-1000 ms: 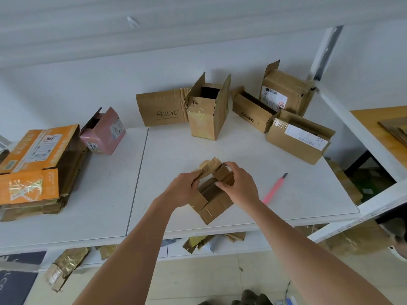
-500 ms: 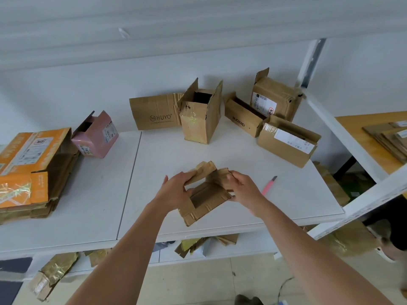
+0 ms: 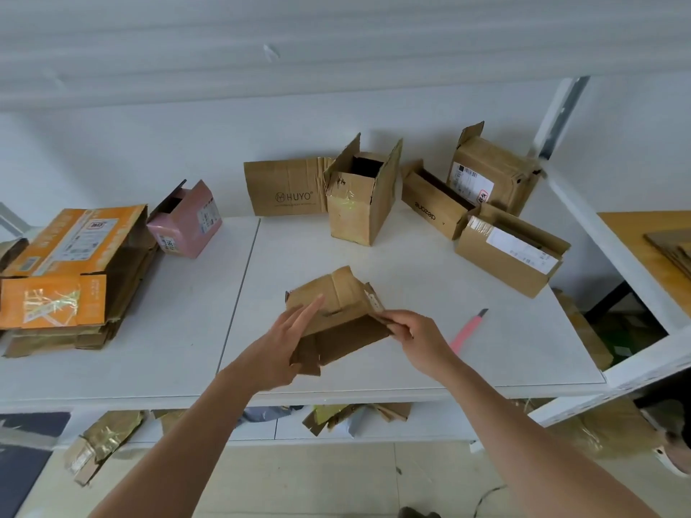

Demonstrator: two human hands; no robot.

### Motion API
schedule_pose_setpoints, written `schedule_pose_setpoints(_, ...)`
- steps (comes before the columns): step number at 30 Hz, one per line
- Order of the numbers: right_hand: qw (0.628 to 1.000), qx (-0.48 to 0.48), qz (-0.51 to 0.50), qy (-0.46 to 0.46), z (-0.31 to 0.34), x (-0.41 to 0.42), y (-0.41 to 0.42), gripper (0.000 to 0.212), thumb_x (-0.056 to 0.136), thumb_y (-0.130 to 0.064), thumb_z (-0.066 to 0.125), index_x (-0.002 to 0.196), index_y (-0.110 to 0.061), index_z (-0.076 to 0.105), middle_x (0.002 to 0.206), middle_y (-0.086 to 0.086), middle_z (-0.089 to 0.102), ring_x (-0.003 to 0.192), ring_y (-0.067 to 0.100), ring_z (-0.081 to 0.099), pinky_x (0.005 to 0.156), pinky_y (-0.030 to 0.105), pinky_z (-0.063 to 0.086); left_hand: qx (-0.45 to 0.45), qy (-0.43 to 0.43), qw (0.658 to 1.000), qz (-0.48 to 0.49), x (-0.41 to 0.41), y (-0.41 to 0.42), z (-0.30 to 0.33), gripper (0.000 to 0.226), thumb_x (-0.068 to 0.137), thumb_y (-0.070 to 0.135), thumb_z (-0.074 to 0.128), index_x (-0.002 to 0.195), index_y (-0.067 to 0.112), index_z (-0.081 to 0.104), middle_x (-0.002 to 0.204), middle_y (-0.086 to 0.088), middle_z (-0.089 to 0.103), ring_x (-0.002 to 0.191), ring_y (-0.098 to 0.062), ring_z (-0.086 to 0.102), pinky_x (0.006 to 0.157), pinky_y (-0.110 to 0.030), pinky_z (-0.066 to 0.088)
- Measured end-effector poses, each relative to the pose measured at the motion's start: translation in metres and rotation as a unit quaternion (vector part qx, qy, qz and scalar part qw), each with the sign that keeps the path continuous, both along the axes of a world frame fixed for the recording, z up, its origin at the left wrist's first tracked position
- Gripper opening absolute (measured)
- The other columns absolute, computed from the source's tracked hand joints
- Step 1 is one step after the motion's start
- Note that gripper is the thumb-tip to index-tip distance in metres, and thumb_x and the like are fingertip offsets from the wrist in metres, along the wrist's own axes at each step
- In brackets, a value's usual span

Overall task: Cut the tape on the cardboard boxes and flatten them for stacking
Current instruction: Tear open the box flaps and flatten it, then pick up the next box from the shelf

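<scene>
- Small brown box [image 3: 338,315]: partly collapsed, held just above the near middle of the white surface [image 3: 179,330], flaps splayed toward the wall.
- Left hand [image 3: 278,347]: pressed flat against the left face of the small brown box, fingers [image 3: 308,312] straight and close together, nothing gripped.
- Right hand [image 3: 418,336]: at the right edge of the small brown box, fingers curled narrow and pinching a flap corner.
- Pink utility knife [image 3: 467,330]: flat on the surface just right of the right hand, blade end pointing away, untouched.
- Upright open box [image 3: 361,201]: behind the work area, flaps raised, shiny tape on the front face.
- Flat "HUYO" panel [image 3: 286,188]: leaning against the wall, just left of the upright open box.
- "dezone" box [image 3: 433,203]: right of the upright open box, open top.
- Labelled box [image 3: 512,252]: nearer the right edge, white label on top.
- Rear taped box [image 3: 490,170]: at the back right corner, one flap up.
- Pink box [image 3: 185,220]: left of centre, tipped, open.
- Orange flattened stack [image 3: 71,271]: at the far left of the surface, brown cardboard underneath.
- Tape and cardboard scraps [image 3: 355,415]: below the surface edge.
</scene>
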State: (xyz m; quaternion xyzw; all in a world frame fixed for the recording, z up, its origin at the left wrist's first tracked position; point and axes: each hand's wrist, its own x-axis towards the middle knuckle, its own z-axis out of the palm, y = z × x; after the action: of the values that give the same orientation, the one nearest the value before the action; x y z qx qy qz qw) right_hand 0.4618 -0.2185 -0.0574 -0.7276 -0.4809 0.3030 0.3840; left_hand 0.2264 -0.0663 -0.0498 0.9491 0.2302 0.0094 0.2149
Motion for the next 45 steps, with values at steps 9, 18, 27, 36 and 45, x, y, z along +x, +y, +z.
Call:
schedule_pose_setpoints(9,0.931,-0.201,0.14,-0.27,-0.04,-0.027,0.012,0.037,0.092,-0.023,0.053,0.127,-0.021,0.065,0.132,-0.002,0.044,0.118,0.023,0.039,0.098,0.037,0.045,-0.069,0.15,0.984,0.062,-0.019,-0.026,-0.04,0.046,0.099,0.033,0.048,0.144,0.024,0.048,0.15,0.003,0.042,0.139,-0.02,0.038,0.112,-0.037,0.033)
schedule_pose_setpoints(18,0.938,-0.201,0.159,-0.232,-0.063,-0.036,0.06,0.068,0.105,-0.047,0.029,0.158,-0.016,0.001,0.165,-0.003,-0.012,0.152,0.018,-0.005,0.123,0.037,0.01,-0.037,0.101,0.948,0.3,0.001,-0.022,-0.067,0.036,0.087,0.038,0.069,0.12,0.025,0.061,0.129,0.009,0.058,0.096,-0.018,0.061,0.087,-0.029,0.052)
schedule_pose_setpoints(27,0.913,-0.2,0.139,-0.326,-0.103,-0.04,0.064,0.072,0.1,-0.061,0.015,0.155,-0.026,-0.015,0.155,-0.011,-0.033,0.142,0.009,-0.031,0.119,0.037,-0.013,-0.002,0.073,0.938,0.339,0.006,-0.028,-0.114,0.078,0.099,0.061,0.012,0.153,0.012,-0.017,0.16,-0.003,-0.026,0.147,-0.018,-0.025,0.12,-0.035,-0.012)
schedule_pose_setpoints(36,0.907,-0.13,0.095,-0.388,-0.108,-0.047,0.056,0.074,0.097,-0.06,0.008,0.158,-0.02,0.004,0.165,0.0,-0.009,0.152,0.02,-0.01,0.122,0.04,0.0,-0.085,-0.048,0.913,0.396,0.014,-0.031,-0.102,0.087,0.099,0.049,0.045,0.156,0.009,-0.008,0.164,-0.005,-0.009,0.15,-0.02,0.007,0.12,-0.032,0.01)
schedule_pose_setpoints(45,0.996,-0.056,0.01,-0.061,-0.068,-0.037,0.069,0.085,0.094,-0.044,0.059,0.157,-0.02,0.007,0.164,0.006,0.004,0.151,0.022,0.005,0.12,0.039,0.01,-0.368,-0.24,0.689,0.577,-0.012,-0.037,-0.053,0.004,0.099,0.02,0.054,0.103,0.021,0.057,0.104,-0.004,0.065,0.089,-0.02,0.062,0.076,-0.038,0.055)
